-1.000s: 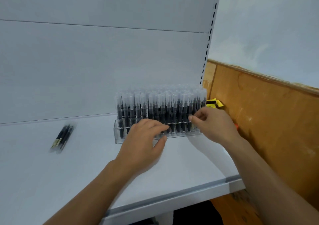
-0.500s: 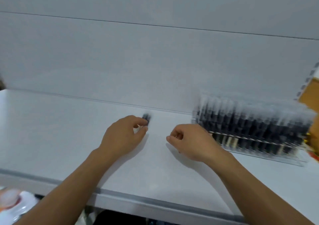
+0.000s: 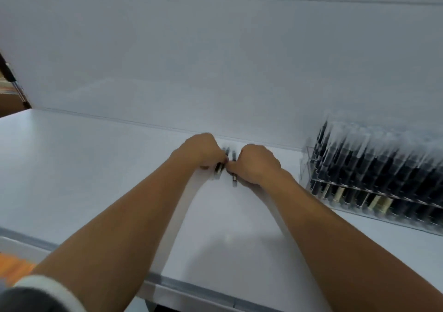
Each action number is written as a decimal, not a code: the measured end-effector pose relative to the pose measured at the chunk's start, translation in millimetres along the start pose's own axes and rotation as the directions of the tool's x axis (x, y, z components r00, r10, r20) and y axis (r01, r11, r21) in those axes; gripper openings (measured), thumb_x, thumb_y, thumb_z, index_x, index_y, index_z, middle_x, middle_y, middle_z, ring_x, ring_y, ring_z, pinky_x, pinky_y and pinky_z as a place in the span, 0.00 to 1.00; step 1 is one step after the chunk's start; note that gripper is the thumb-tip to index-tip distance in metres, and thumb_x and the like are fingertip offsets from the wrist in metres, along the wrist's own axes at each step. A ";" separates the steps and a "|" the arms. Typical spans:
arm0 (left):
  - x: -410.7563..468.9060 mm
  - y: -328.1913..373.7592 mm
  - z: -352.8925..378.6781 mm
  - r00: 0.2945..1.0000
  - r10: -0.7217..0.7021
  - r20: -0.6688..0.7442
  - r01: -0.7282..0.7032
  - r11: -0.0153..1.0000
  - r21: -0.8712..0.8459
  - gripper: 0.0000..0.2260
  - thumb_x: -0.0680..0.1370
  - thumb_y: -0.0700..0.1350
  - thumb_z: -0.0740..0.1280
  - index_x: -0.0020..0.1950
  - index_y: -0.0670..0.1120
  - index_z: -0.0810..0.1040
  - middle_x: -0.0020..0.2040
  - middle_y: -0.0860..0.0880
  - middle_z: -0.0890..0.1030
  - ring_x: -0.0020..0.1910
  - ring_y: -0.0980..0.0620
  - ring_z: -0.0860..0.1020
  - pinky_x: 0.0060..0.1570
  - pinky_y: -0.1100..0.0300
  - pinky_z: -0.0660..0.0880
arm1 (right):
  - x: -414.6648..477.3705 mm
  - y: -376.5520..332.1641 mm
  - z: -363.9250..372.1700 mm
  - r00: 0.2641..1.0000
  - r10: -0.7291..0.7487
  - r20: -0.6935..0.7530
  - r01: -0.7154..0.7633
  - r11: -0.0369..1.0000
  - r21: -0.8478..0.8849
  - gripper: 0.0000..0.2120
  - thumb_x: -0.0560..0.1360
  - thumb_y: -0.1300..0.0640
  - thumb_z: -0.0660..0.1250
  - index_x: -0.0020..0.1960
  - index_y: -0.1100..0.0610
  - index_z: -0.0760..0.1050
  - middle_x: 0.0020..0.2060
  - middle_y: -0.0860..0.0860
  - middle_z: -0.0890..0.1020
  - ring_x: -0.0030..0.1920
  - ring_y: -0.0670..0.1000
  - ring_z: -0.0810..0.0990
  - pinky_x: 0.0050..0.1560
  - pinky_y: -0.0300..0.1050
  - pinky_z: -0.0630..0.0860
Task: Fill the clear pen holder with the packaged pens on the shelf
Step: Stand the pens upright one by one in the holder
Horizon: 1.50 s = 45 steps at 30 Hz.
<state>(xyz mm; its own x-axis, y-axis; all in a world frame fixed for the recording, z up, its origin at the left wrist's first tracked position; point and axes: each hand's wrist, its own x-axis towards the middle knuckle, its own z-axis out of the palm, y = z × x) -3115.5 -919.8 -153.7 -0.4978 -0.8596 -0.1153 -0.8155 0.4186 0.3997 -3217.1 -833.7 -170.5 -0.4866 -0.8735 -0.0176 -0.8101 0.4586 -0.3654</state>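
I seem to be in a shop: a white metal display shelf [image 3: 72,180], its plain white back panel [image 3: 215,60], and a clear acrylic rack [image 3: 304,168] packed with black pens [image 3: 374,168].

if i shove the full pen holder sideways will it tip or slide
Probably slides: the holder looks long and sits flat on the shelf. Likely heavy for its size, since pens pack its rows. Pushed high on the pens, it might tip.

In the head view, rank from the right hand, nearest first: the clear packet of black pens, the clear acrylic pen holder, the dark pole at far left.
1. The clear packet of black pens: gripped by the right hand, at its left.
2. The clear acrylic pen holder: to its right.
3. The dark pole: far left edge.
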 end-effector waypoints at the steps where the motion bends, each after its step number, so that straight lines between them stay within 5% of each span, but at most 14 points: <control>1: 2.8 3.2 -3.5 0.999 -0.011 0.040 0.011 1.000 -0.009 0.13 0.71 0.48 0.73 0.32 0.43 0.74 0.27 0.48 0.78 0.30 0.50 0.78 0.38 0.60 0.77 | 2.0 0.8 -0.8 1.000 0.007 0.012 -0.007 1.000 0.010 0.17 0.73 0.47 0.68 0.32 0.54 0.67 0.32 0.50 0.71 0.41 0.55 0.75 0.33 0.42 0.65; 4: 7.4 10.2 -16.8 0.986 -0.014 0.167 0.019 0.999 -0.028 0.11 0.73 0.43 0.74 0.35 0.41 0.76 0.31 0.46 0.81 0.32 0.49 0.81 0.46 0.57 0.81 | 3.9 2.3 -3.0 0.999 0.021 0.027 -0.022 0.999 0.041 0.17 0.73 0.52 0.68 0.30 0.55 0.66 0.30 0.51 0.72 0.37 0.54 0.73 0.30 0.42 0.62; 8: 12.3 12.8 -24.5 0.972 -0.035 0.234 0.043 0.999 -0.030 0.09 0.74 0.44 0.74 0.38 0.42 0.77 0.35 0.48 0.81 0.27 0.55 0.80 0.33 0.65 0.79 | 2.4 4.7 -0.8 0.999 0.035 0.022 -0.037 0.995 0.090 0.17 0.73 0.54 0.67 0.30 0.56 0.66 0.28 0.50 0.71 0.32 0.51 0.71 0.28 0.42 0.61; 12: 14.2 11.3 -22.2 0.962 -0.051 0.269 0.085 0.990 -0.117 0.07 0.74 0.42 0.73 0.40 0.41 0.78 0.38 0.46 0.82 0.36 0.51 0.81 0.49 0.58 0.80 | 0.3 6.5 2.0 0.998 0.055 -0.014 -0.052 0.987 0.153 0.16 0.73 0.52 0.66 0.30 0.57 0.68 0.29 0.51 0.73 0.33 0.52 0.73 0.28 0.42 0.62; 15: 7.5 7.1 -17.4 0.980 -0.061 0.191 0.097 0.978 -0.183 0.09 0.74 0.42 0.72 0.37 0.41 0.76 0.33 0.46 0.80 0.28 0.52 0.78 0.30 0.66 0.77 | -4.6 8.4 6.4 0.997 0.071 -0.036 -0.061 0.968 0.242 0.13 0.73 0.51 0.65 0.33 0.57 0.72 0.30 0.51 0.76 0.35 0.53 0.76 0.29 0.42 0.63; 17: 1.4 -3.1 -12.4 0.987 -0.072 0.147 0.109 0.958 -0.266 0.09 0.72 0.43 0.74 0.38 0.39 0.77 0.35 0.43 0.82 0.31 0.48 0.80 0.34 0.63 0.79 | -10.0 10.1 6.1 0.995 0.090 -0.041 -0.073 0.949 0.306 0.12 0.73 0.51 0.65 0.35 0.58 0.74 0.30 0.51 0.76 0.36 0.54 0.76 0.29 0.42 0.64; 19: -4.6 -15.4 -9.4 0.988 -0.067 0.140 0.120 0.905 -0.408 0.11 0.71 0.43 0.75 0.44 0.35 0.81 0.40 0.41 0.84 0.38 0.44 0.82 0.48 0.55 0.80 | -17.9 11.7 2.8 0.994 0.102 -0.043 -0.075 0.909 0.411 0.12 0.75 0.53 0.64 0.36 0.58 0.74 0.32 0.53 0.77 0.35 0.54 0.75 0.31 0.42 0.67; 23: -35.0 -28.8 -5.0 0.985 0.066 0.162 0.061 0.737 -0.674 0.05 0.75 0.42 0.71 0.45 0.40 0.81 0.42 0.43 0.83 0.38 0.49 0.80 0.41 0.59 0.77 | -43.6 16.3 -1.6 0.995 0.072 -0.070 -0.015 0.794 0.608 0.11 0.76 0.53 0.66 0.41 0.59 0.80 0.38 0.49 0.85 0.39 0.51 0.82 0.46 0.47 0.79; 26: -60.9 -24.0 -1.7 0.979 0.184 0.091 -0.039 0.604 -0.796 0.06 0.78 0.43 0.68 0.49 0.41 0.81 0.45 0.47 0.85 0.42 0.53 0.82 0.41 0.64 0.77 | -65.6 20.1 -8.8 0.991 0.051 -0.121 0.053 0.686 0.725 0.07 0.76 0.52 0.68 0.42 0.53 0.79 0.37 0.49 0.85 0.35 0.48 0.81 0.48 0.53 0.81; 32: -102.8 16.9 8.6 0.935 0.345 -0.087 -0.246 0.450 -0.858 0.08 0.78 0.43 0.67 0.54 0.43 0.82 0.50 0.47 0.85 0.50 0.50 0.83 0.52 0.57 0.78 | -110.9 57.5 -49.6 0.961 -0.037 -0.274 0.217 0.715 0.664 0.03 0.77 0.55 0.69 0.51 0.51 0.80 0.39 0.47 0.84 0.32 0.44 0.81 0.43 0.46 0.82; 37: -127.6 73.1 40.3 0.882 0.456 -0.118 -0.311 0.374 -0.874 0.07 0.76 0.40 0.69 0.52 0.42 0.83 0.48 0.46 0.85 0.49 0.49 0.83 0.52 0.56 0.80 | -156.3 120.4 -78.4 0.923 0.052 -0.381 0.234 0.710 0.664 0.05 0.75 0.56 0.71 0.46 0.47 0.78 0.38 0.48 0.83 0.37 0.48 0.82 0.42 0.43 0.81; 41: -139.8 123.3 73.8 0.832 0.546 -0.103 -0.343 0.360 -0.868 0.07 0.74 0.40 0.71 0.51 0.41 0.82 0.47 0.40 0.84 0.47 0.44 0.83 0.52 0.54 0.80 | -187.9 175.9 -101.0 0.861 0.180 -0.476 0.191 0.752 0.630 0.04 0.74 0.57 0.73 0.44 0.51 0.78 0.37 0.53 0.81 0.40 0.56 0.81 0.46 0.55 0.81; 45: -149.5 163.6 97.6 0.797 0.598 -0.090 -0.348 0.331 -0.877 0.02 0.74 0.41 0.72 0.46 0.46 0.81 0.37 0.49 0.82 0.40 0.54 0.80 0.45 0.64 0.79 | -206.9 221.4 -125.8 0.789 0.280 -0.546 0.132 0.792 0.596 0.03 0.74 0.58 0.72 0.44 0.53 0.79 0.37 0.55 0.82 0.41 0.56 0.83 0.46 0.58 0.81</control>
<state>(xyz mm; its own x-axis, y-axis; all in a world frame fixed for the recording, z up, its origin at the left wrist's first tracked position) -3203.3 -694.2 -159.8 -0.8574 -0.4610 0.2289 0.1619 0.1807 0.9701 -3337.0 -530.9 -130.7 -0.7895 -0.4720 0.3924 -0.5107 0.1506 -0.8465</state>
